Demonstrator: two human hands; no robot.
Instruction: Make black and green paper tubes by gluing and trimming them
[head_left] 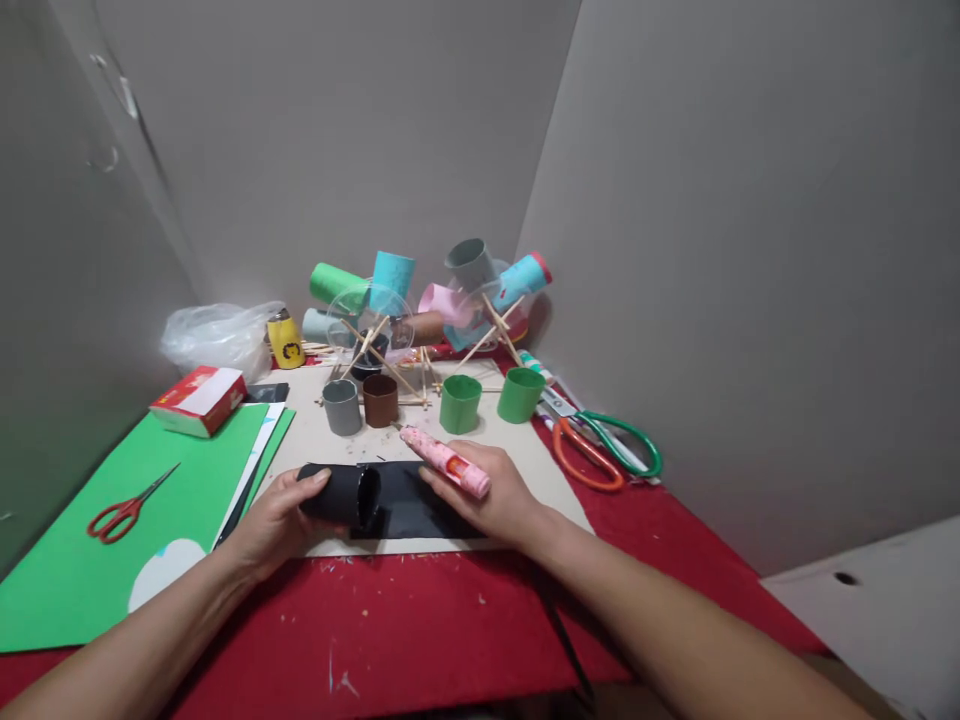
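Observation:
My left hand (281,520) is closed round a short black paper tube (330,492), its open end facing right. In my right hand (491,500) is a pink patterned glue gun (446,462), pen-shaped, with its thin tip pointing up and left. Between my hands a flat black sheet (412,500) lies on a pale board (300,420), partly under my right fingers. Just beyond stand a grey paper ring (343,408), a brown paper ring (381,402) and two green paper rings (460,405).
Wooden-stick stands (367,345) with clear discs and coloured tubes rise at the back. Large scissors (600,445) lie right, small red scissors (124,515) on green sheets (67,560) left. A red-and-white box (201,400), a yellow tube (285,342) and a plastic bag (214,335) are back left.

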